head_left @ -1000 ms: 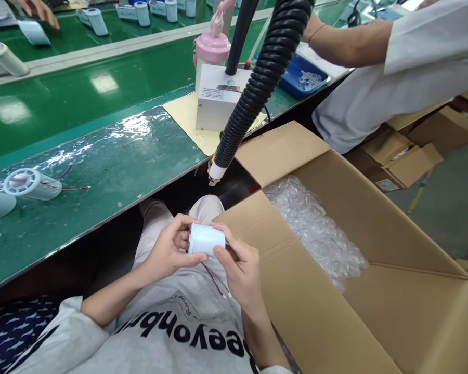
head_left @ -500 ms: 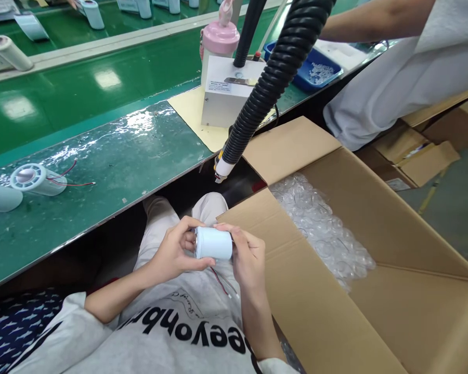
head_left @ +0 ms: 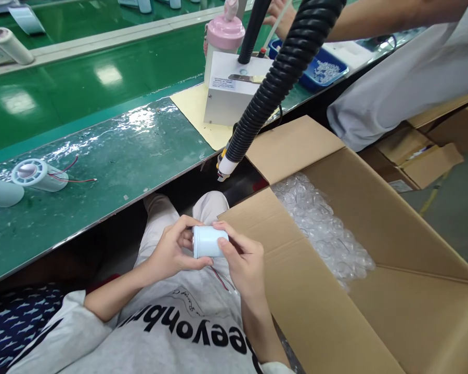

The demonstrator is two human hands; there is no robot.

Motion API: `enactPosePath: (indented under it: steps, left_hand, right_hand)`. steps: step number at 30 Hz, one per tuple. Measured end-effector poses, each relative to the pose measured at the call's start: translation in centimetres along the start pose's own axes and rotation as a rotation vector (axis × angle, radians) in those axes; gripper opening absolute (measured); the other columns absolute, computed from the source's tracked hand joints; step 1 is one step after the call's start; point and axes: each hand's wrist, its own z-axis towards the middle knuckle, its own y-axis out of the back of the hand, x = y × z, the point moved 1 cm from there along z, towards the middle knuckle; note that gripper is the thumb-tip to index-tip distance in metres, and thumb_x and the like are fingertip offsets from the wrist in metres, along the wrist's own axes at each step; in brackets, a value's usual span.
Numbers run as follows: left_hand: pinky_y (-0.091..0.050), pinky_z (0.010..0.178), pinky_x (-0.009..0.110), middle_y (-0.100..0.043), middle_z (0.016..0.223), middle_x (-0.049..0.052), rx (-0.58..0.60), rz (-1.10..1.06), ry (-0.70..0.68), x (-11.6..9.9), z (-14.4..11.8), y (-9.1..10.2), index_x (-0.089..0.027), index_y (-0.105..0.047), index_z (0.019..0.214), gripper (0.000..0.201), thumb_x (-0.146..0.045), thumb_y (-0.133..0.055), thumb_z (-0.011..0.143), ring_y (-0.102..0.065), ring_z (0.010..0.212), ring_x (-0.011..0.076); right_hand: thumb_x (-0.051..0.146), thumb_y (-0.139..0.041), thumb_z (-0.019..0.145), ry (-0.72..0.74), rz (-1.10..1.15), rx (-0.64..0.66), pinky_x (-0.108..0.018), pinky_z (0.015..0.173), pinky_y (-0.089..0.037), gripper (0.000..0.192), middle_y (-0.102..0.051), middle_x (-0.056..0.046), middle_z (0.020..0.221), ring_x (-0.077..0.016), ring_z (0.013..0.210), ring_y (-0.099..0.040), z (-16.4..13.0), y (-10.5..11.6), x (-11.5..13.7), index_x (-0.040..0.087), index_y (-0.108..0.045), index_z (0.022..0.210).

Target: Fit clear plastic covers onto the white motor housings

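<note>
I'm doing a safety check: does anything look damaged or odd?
A flat, blade-like metal piece lies apparently loose atop the white box, an odd spot for it. The held blue cylinder shows no visible damage.

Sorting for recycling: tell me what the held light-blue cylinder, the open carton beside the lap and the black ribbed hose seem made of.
Light-blue cylinder: probably molded plastic, satin; even color, soft sheen.
Open carton: matte brown cardboard; creased, folded flaps.
Black ribbed hose: likely flexible plastic, semi-gloss, highlights on its ribs; possibly rubber.
</note>
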Motion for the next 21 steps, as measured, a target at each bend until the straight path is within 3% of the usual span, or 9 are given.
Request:
enactPosePath:
  steps: [3, 6, 9, 12, 15, 17, 19, 21]
  left_hand:
    - [-0.056, 0.06, 0.021, -0.069, 0.089, 0.002, 0.015, 0.019, -0.007, 0.0, -0.1, -0.2, -0.019, -0.057, 0.099, 0.06, -0.034, -0.096, 0.057, -0.068, 0.071, 0.0139]
    - [-0.053, 0.055, 0.019, -0.067, 0.089, 0.002, 0.064, -0.052, 0.009, 0.0, 0.0, -0.6, -0.019, -0.053, 0.101, 0.059, -0.037, -0.094, 0.061, -0.067, 0.068, 0.0128]
    - [-0.052, 0.052, 0.019, -0.066, 0.093, 0.002, 0.07, -0.102, 0.012, 0.1, 0.2, -0.7, -0.02, -0.05, 0.102, 0.059, -0.044, -0.091, 0.067, -0.066, 0.065, 0.0116]
    - [-0.055, 0.053, 0.023, -0.065, 0.096, 0.003, 0.08, -0.011, 0.011, 0.3, 0.2, -0.2, -0.021, -0.051, 0.11, 0.056, -0.057, -0.08, 0.078, -0.065, 0.064, 0.0129]
    - [-0.062, 0.079, 0.036, -0.066, 0.118, 0.01, 0.105, 0.293, -0.191, 0.5, 0.2, 0.7, -0.024, -0.057, 0.128, 0.066, -0.065, -0.076, 0.079, -0.07, 0.099, 0.0251]
    - [-0.057, 0.101, 0.045, -0.059, 0.14, 0.011, 0.162, 0.493, -0.353, 0.6, 0.4, 1.3, -0.032, -0.059, 0.136, 0.065, -0.057, -0.079, 0.08, -0.062, 0.123, 0.0307]
    - [-0.053, 0.107, 0.045, -0.057, 0.145, 0.008, 0.244, 0.583, -0.418, 0.7, 0.8, 1.7, -0.037, -0.061, 0.135, 0.051, -0.041, -0.077, 0.087, -0.061, 0.129, 0.0289]
    - [-0.055, 0.104, 0.041, -0.064, 0.139, 0.006, 0.281, 0.58, -0.368, 0.9, 1.1, 1.9, -0.037, -0.064, 0.13, 0.042, -0.033, -0.074, 0.089, -0.065, 0.124, 0.027]
  right_hand:
    - [0.038, -0.067, 0.093, -0.068, 0.065, -0.03, -0.029, 0.075, -0.06, 0.026, -0.082, -0.005, 0.086, -0.0219, 0.081, -0.077, 0.7, 0.1, -0.8, 0.022, -0.083, 0.081]
    - [0.053, -0.063, 0.096, -0.152, 0.21, 0.069, -0.03, 0.075, -0.06, 0.041, -0.081, -0.006, 0.083, -0.0224, 0.081, -0.076, 1.1, 0.9, -1.3, 0.022, -0.082, 0.079]
    - [0.064, -0.057, 0.097, -0.176, 0.363, 0.192, -0.033, 0.082, -0.061, 0.047, -0.081, -0.008, 0.099, -0.0244, 0.094, -0.076, 0.9, 1.8, -1.2, 0.025, -0.083, 0.102]
    - [0.057, -0.068, 0.093, -0.145, 0.305, 0.283, -0.033, 0.095, -0.057, 0.044, -0.074, -0.006, 0.125, -0.0248, 0.115, -0.07, 0.1, 2.1, -1.0, 0.03, -0.072, 0.127]
    - [0.055, -0.072, 0.091, -0.156, 0.174, 0.242, -0.031, 0.095, -0.055, 0.044, -0.073, -0.007, 0.125, -0.0238, 0.114, -0.069, -0.5, 1.7, -1.3, 0.027, -0.07, 0.125]
    - [0.064, -0.067, 0.091, -0.177, 0.145, 0.248, -0.032, 0.092, -0.056, 0.051, -0.075, -0.008, 0.117, -0.0242, 0.108, -0.071, -0.5, 1.4, -1.7, 0.024, -0.071, 0.123]
    - [0.072, -0.061, 0.09, -0.181, 0.096, 0.351, -0.034, 0.086, -0.058, 0.06, -0.077, -0.009, 0.11, -0.0253, 0.102, -0.073, 0.1, 1.8, -2.1, 0.022, -0.072, 0.122]
    - [0.077, -0.05, 0.093, -0.169, -0.089, 0.374, -0.035, 0.08, -0.061, 0.066, -0.078, -0.009, 0.104, -0.0255, 0.094, -0.075, 1.7, 3.8, -2.5, 0.021, -0.075, 0.117]
